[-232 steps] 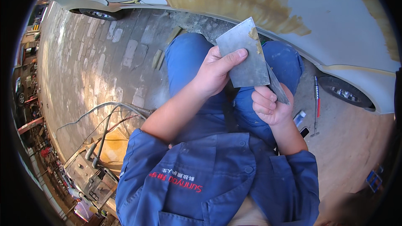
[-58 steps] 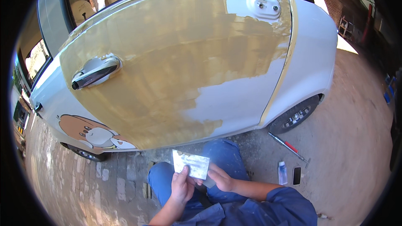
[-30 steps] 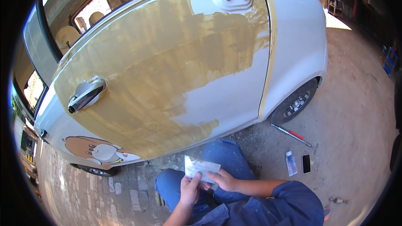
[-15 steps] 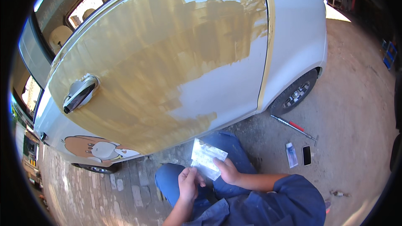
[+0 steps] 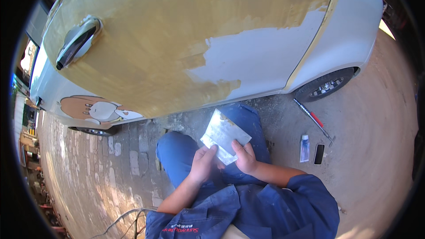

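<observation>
Over my lap I hold two thin, flat silvery metal plates, the kind used as putty spreaders. The broader spreader plate (image 5: 226, 128) has brownish smears near its top edge. The other spreader plate (image 5: 224, 153) overlaps its lower part. My right hand (image 5: 245, 156) pinches the plates at their right side, thumb on top. At the lower left my left hand (image 5: 203, 164) is closed with its thumb on the lower plate's edge; its other fingers are partly hidden. In front of me stands a white car door (image 5: 261, 57), largely coated with yellowish-tan filler (image 5: 155, 53).
A door handle (image 5: 79, 44) juts out at the left, above a cartoon animal decal (image 5: 97, 108). At right, by the car wheel (image 5: 326, 86), lie a red-and-silver rod tool (image 5: 315, 119), a tube (image 5: 304, 148) and a phone (image 5: 318, 154). A cable (image 5: 128, 214) runs at lower left.
The view has tipped downward, so the car sits higher in it. My left hand has come onto the plates with its thumb on top, and the plates have shifted against each other.
</observation>
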`<state>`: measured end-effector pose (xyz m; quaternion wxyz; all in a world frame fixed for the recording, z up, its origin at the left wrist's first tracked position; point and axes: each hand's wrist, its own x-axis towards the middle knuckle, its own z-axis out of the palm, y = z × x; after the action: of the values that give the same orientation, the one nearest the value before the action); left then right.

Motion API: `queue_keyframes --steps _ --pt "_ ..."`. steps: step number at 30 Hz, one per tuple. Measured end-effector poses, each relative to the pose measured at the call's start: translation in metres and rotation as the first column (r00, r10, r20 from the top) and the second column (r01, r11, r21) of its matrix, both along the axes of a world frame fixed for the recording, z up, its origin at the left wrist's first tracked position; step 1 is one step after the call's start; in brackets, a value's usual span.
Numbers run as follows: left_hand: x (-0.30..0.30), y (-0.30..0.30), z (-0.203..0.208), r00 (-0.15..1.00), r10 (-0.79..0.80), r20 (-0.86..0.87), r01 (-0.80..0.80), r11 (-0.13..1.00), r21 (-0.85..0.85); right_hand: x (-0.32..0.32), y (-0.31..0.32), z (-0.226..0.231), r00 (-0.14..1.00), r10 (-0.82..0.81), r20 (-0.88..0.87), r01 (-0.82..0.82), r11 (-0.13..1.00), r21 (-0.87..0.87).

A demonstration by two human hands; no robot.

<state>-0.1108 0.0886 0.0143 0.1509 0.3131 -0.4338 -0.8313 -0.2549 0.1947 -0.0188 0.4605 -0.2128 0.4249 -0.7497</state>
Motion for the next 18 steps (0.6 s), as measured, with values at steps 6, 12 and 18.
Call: queue_keyframes --steps 6,12,18 --pt "-0.002 0.004 -0.001 0.996 0.055 -0.07 -0.051 0.997 0.056 -0.009 0.006 -0.013 0.994 0.103 0.024 -0.104 0.994 0.026" --pt "-0.003 -0.009 0.006 0.901 0.402 -0.162 -0.386 0.915 0.118 -0.012 0.0 -0.008 0.995 0.025 0.097 -0.018 0.997 -0.073" --pt "0.017 -0.04 0.016 0.819 0.52 -0.243 -0.526 0.849 0.045 -0.017 -0.005 0.012 0.982 0.186 -0.023 -0.186 0.956 -0.225"
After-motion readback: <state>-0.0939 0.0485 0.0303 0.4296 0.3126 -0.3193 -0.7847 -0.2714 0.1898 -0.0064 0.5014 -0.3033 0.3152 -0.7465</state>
